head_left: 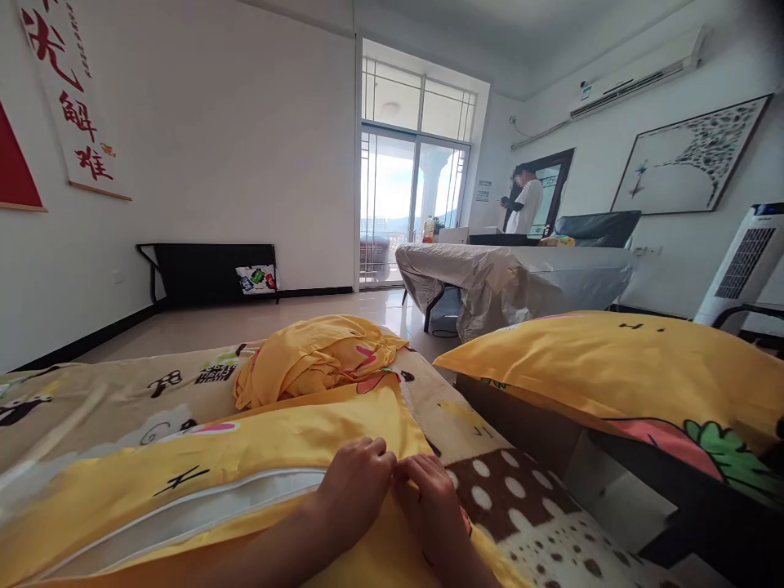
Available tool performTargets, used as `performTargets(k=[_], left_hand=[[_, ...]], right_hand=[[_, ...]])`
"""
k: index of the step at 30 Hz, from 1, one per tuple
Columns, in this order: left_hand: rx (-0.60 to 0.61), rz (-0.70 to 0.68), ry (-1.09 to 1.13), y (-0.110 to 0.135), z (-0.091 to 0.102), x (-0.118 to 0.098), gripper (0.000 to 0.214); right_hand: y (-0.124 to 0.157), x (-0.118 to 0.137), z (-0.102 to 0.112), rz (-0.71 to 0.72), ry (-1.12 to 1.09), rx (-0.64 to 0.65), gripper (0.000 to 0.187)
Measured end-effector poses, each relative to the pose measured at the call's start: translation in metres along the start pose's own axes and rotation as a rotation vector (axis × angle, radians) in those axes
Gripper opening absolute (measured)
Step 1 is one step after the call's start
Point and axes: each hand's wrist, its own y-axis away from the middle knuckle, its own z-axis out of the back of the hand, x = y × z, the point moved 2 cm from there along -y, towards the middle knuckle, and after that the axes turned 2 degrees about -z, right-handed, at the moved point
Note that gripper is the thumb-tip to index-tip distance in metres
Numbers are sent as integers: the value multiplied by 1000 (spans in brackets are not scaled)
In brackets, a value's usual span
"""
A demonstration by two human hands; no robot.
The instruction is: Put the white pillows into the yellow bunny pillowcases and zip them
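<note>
Left hand (355, 482) and right hand (432, 498) met fingertip to fingertip, apparently pinching the yellow pillowcase (245, 457) edge on the bed (91, 400). Crumpled yellow cloth (315, 355) lay beyond; another pillow (618, 367) sat right. Covered tabletop (514, 273) and a standing person (523, 204) farther off.

left hand (355, 482) + right hand (432, 498) pinch yellow pillowcase (245, 457) edge | second pillow (618, 367) right | person (523, 204) far back

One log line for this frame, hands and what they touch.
left hand: fingers on yellow pillowcase edge | right hand: pinching same edge | white pillow: showing at opening
</note>
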Motion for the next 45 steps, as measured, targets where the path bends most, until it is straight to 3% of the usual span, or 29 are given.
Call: performTargets(k=[9, 23, 37, 45], left_hand=[[40, -23, 40, -2, 5, 6, 28], [26, 127, 271, -1, 5, 11, 30], [14, 16, 25, -3, -2, 7, 27], [10, -1, 34, -2, 1, 8, 27]], right_hand=[[-2, 0, 1, -6, 12, 16, 24], [-1, 0, 3, -7, -2, 13, 22], [2, -1, 1, 15, -12, 34, 22], [-4, 3, 5, 23, -14, -1, 24]])
